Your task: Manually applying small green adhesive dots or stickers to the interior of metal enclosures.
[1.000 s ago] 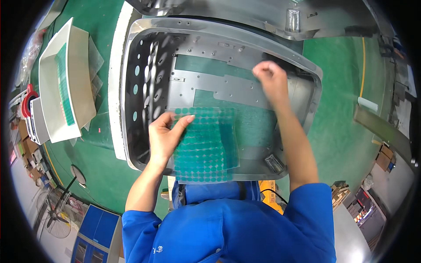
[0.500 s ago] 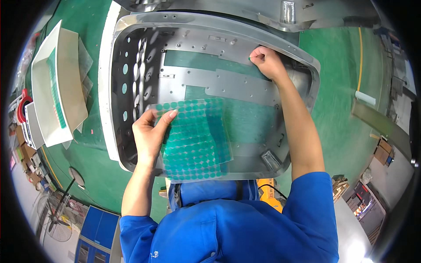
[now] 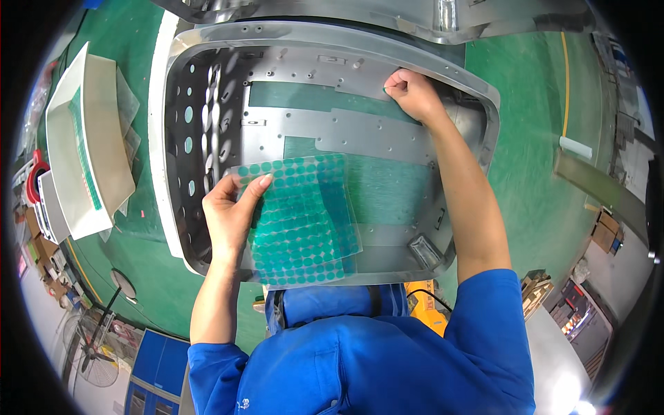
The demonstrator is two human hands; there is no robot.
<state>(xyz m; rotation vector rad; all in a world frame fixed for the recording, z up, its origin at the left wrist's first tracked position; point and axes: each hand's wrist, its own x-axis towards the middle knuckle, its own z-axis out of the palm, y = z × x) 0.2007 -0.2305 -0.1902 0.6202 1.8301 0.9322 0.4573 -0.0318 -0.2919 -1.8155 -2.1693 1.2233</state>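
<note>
- While my left hand [image 3: 232, 211] stays low over the metal housing [image 3: 332, 131], its fingers [image 3: 252, 190] are clamped on a clear sheet of green round stickers [image 3: 301, 221] (thumb on top, sheet fanning rightward).
- My right hand [image 3: 409, 93] reaches far across, arm extended, fingers pinched together on a tiny green sticker [image 3: 384, 88] against the housing's upper plate.
</note>
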